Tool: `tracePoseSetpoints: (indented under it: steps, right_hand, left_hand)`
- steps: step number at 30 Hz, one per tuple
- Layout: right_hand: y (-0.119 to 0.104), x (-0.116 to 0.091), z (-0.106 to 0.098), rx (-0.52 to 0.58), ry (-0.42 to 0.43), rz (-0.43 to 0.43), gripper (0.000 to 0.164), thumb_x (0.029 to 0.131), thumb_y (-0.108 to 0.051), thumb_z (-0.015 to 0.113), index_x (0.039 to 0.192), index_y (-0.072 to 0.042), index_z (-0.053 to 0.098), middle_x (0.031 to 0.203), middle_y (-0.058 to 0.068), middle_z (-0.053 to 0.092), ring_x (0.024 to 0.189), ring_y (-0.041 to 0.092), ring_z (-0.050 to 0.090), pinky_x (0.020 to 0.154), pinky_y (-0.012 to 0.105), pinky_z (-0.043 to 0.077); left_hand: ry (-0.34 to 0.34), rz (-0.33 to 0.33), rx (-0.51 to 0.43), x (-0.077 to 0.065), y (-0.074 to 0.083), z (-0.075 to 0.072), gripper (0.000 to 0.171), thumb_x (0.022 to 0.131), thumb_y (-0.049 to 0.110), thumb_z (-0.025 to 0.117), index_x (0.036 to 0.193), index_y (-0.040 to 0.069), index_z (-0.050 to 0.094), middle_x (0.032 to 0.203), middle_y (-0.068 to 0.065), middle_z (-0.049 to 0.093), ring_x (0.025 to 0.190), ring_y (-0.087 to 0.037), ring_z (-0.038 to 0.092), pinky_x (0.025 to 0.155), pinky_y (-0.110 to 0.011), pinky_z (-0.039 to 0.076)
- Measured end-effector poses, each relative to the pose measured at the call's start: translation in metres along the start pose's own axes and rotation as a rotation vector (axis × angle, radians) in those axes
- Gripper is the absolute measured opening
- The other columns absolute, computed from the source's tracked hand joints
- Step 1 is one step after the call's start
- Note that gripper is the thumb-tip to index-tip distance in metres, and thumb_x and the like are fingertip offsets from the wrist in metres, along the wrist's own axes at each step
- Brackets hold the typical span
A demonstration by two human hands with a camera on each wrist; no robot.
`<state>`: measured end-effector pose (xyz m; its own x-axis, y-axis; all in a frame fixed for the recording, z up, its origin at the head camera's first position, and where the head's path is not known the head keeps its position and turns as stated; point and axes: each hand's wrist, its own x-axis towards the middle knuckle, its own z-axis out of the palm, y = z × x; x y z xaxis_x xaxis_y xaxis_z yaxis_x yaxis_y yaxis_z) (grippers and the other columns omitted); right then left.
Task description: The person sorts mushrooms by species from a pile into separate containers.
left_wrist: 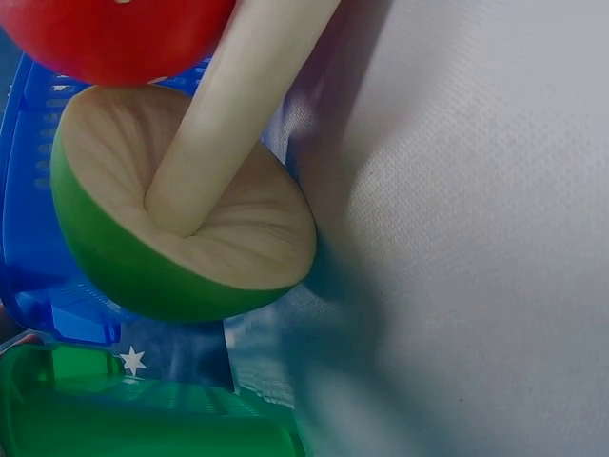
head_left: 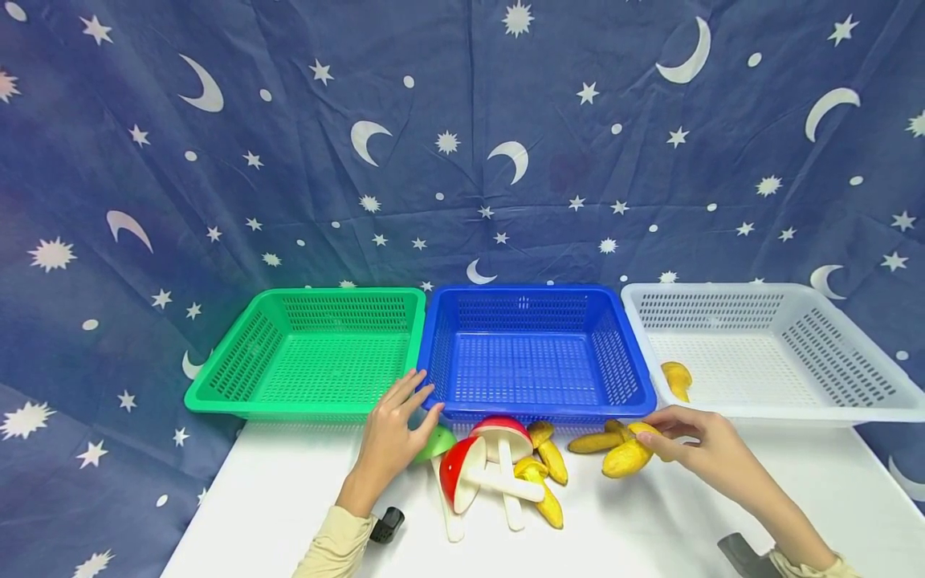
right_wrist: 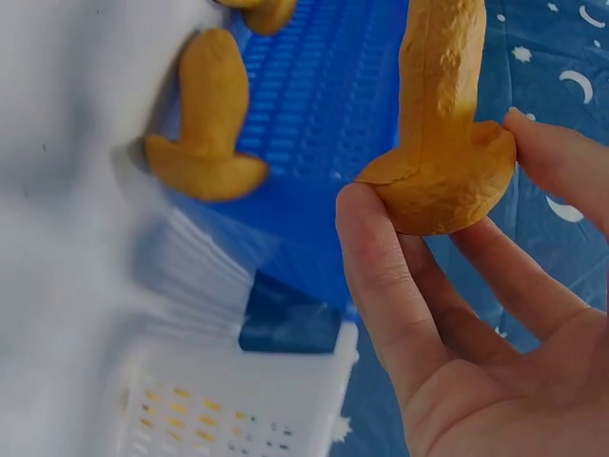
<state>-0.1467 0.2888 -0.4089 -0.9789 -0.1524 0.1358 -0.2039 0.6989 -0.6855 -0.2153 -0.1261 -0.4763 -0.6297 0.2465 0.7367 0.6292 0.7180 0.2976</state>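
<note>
My right hand (head_left: 694,440) pinches a yellow toy mushroom (head_left: 627,460) by its cap, between thumb and fingers. The right wrist view shows that mushroom (right_wrist: 442,124) with its stem pointing up, above the cloth. Another yellow mushroom (head_left: 594,442) lies just behind it on the table. My left hand (head_left: 393,425) hovers by the near left corner of the blue basket (head_left: 538,413), fingers loosely extended and holding nothing. Beside its thumb is a green-capped mushroom (head_left: 438,443), seen closely in the left wrist view. Two red-capped mushrooms, one in front (head_left: 459,474) and one behind (head_left: 502,433), lie crossed near it.
Two more yellow mushrooms, one behind (head_left: 552,459) and one in front (head_left: 551,507), lie right of the red ones. A green basket (head_left: 303,408) stands left; a white basket (head_left: 780,411) at right holds a yellow mushroom (head_left: 677,379). A starry curtain (head_left: 462,160) hangs behind.
</note>
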Motion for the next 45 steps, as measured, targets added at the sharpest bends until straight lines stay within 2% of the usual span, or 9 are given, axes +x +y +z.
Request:
tracePoseSetpoints:
  steps: [9,21,28,33,35,38,45]
  right_hand:
    - [-0.001,0.004,-0.021,-0.035,0.026,0.056,0.031,0.085,-0.034,0.070,0.104,-0.011,0.070,0.098,0.003,0.069,0.087,0.014,0.064,0.070,0.036,0.053]
    - [0.006,0.010,-0.041,-0.077,0.062,0.088,0.036,0.086,-0.037,0.069,0.107,-0.008,0.069,0.100,0.006,0.069,0.085,-0.002,0.059,0.068,0.025,0.052]
    - [0.009,0.016,-0.053,-0.106,0.093,0.112,0.042,0.085,-0.041,0.068,0.109,-0.007,0.067,0.101,0.011,0.069,0.087,0.006,0.061,0.067,0.028,0.051]
    - [0.013,0.020,-0.064,-0.100,0.111,0.106,0.042,0.086,-0.040,0.068,0.109,-0.005,0.067,0.102,0.014,0.069,0.084,0.002,0.061,0.065,0.024,0.050]
    - [0.017,0.022,-0.068,-0.092,0.120,0.102,0.041,0.086,-0.039,0.068,0.109,-0.005,0.067,0.100,0.013,0.069,0.081,-0.003,0.059,0.064,0.020,0.050]
    - [0.024,0.025,-0.074,-0.076,0.130,0.097,0.040,0.086,-0.037,0.069,0.109,-0.005,0.067,0.098,0.012,0.070,0.077,-0.005,0.060,0.062,0.017,0.049]
    - [0.038,0.029,-0.088,-0.081,0.132,0.118,0.041,0.086,-0.036,0.069,0.110,-0.003,0.067,0.093,0.000,0.070,0.075,-0.004,0.060,0.060,0.018,0.048]
  left_hand:
    - [0.017,0.002,0.007,-0.002,-0.002,0.002,0.031,0.079,0.022,0.074,0.102,0.001,0.073,0.121,-0.016,0.063,0.116,-0.036,0.055,0.095,-0.051,0.046]
    - [0.014,0.004,0.004,-0.002,-0.001,0.002,0.031,0.080,0.022,0.073,0.102,0.001,0.073,0.120,-0.017,0.063,0.116,-0.036,0.056,0.094,-0.050,0.046]
    - [0.017,0.006,0.003,-0.002,-0.001,0.002,0.031,0.079,0.022,0.073,0.101,0.000,0.073,0.120,-0.017,0.063,0.115,-0.036,0.056,0.094,-0.051,0.046]
    - [0.019,0.008,0.000,0.000,-0.001,0.002,0.031,0.080,0.022,0.073,0.102,0.000,0.073,0.120,-0.017,0.063,0.116,-0.035,0.056,0.096,-0.049,0.046]
    - [0.021,0.012,0.000,0.000,-0.001,0.002,0.031,0.080,0.022,0.073,0.101,0.000,0.073,0.120,-0.017,0.063,0.116,-0.035,0.056,0.095,-0.049,0.046]
    - [0.029,0.021,0.003,0.001,-0.001,0.002,0.030,0.079,0.021,0.073,0.101,0.000,0.073,0.119,-0.017,0.063,0.115,-0.036,0.056,0.094,-0.050,0.047]
    - [0.021,0.013,0.009,-0.001,-0.002,0.003,0.030,0.079,0.021,0.073,0.101,0.000,0.073,0.120,-0.017,0.063,0.115,-0.036,0.056,0.095,-0.050,0.046]
